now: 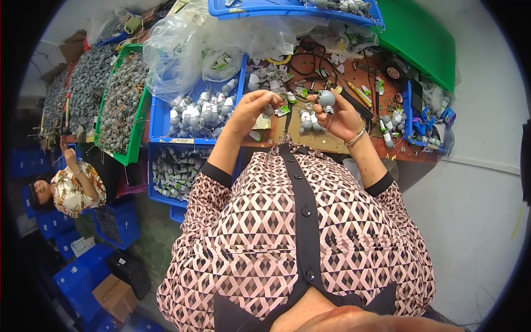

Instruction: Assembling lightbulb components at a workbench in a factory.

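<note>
- At 12 o'clock, above the patterned blouse (293, 238), both hands are raised over the brown workbench (332, 145).
- The left hand (251, 110) has its fingers pinched together on a small grey part (269, 110); a green-and-white tag (282, 110) sits just beside it at 3 o'clock.
- The right hand (341, 117) is clamped on a grey bulb-shaped piece (326, 99), thumb and fingertips closed around its neck, round end pointing up.
- Between the hands, lower down, two more white-and-grey bulb pieces (306, 120) lie against the right palm; whether they are held or resting on the bench I cannot tell.
- A metal bangle (355, 138) circles the right wrist.
- At 9 o'clock of the left hand, a blue tray (160, 119) holds many similar grey-white pieces; a second blue tray (155, 191) below it holds smaller ones.
- At 10 o'clock, a green bin (138, 135) is full of wired parts.
- At 1 o'clock, yellow sticks (359, 94) lie on the bench.
- At 8 o'clock, another person (69, 191) in a flowered shirt sits well apart.
</note>
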The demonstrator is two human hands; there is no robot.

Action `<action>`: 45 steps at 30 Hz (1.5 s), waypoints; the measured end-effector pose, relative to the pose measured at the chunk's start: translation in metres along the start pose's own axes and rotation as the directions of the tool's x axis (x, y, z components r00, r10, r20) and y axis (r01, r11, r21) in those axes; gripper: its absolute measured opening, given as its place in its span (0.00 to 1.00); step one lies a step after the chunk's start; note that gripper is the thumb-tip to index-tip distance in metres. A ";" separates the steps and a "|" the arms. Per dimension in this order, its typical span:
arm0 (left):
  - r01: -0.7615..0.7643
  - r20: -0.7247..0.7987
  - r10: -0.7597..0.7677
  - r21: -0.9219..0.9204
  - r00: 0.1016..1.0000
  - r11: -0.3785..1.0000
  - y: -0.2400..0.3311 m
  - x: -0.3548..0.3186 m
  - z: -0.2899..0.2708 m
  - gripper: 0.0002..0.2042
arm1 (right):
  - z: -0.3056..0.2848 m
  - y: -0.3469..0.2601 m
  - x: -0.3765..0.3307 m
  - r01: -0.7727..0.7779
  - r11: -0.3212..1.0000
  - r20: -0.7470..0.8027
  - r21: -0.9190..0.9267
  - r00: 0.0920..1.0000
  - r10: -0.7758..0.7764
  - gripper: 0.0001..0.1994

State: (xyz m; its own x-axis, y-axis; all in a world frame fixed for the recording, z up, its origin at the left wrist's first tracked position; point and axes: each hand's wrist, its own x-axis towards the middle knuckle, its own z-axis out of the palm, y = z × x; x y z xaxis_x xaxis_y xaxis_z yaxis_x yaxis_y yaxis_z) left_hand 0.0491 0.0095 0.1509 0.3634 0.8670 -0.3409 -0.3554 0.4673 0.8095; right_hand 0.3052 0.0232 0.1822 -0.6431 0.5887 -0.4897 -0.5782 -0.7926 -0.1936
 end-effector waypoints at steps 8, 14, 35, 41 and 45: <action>0.083 -0.032 -0.099 -0.323 0.995 0.943 0.000 -0.013 -0.011 0.22 | -0.020 0.000 0.003 0.020 0.998 0.020 -0.054 1.000 -0.019 0.22; 0.133 0.034 -0.130 -0.410 0.991 0.902 -0.010 -0.019 -0.014 0.28 | -0.029 0.005 0.003 0.032 0.998 0.004 -0.059 0.999 -0.032 0.22; 0.206 0.074 -0.192 -0.371 0.979 0.905 -0.020 -0.022 -0.005 0.35 | -0.067 0.015 0.010 0.031 0.998 -0.053 0.052 0.998 -0.028 0.21; 0.195 0.069 -0.182 -0.366 0.981 0.910 -0.023 -0.023 -0.004 0.34 | -0.057 0.016 0.010 0.082 0.996 -0.098 -0.043 0.992 -0.086 0.20; 0.174 0.042 -0.170 -0.365 0.984 0.915 -0.024 -0.024 -0.003 0.32 | -0.058 0.015 0.009 0.080 0.996 -0.096 -0.036 0.992 -0.083 0.20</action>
State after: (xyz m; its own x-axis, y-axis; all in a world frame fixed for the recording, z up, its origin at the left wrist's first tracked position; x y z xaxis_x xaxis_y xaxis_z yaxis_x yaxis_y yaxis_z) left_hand 0.0465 -0.0222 0.1384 0.4546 0.7666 -0.4535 -0.5763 0.6414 0.5065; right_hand 0.3197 0.0070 0.1260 -0.5417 0.6347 -0.5511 -0.6094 -0.7481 -0.2625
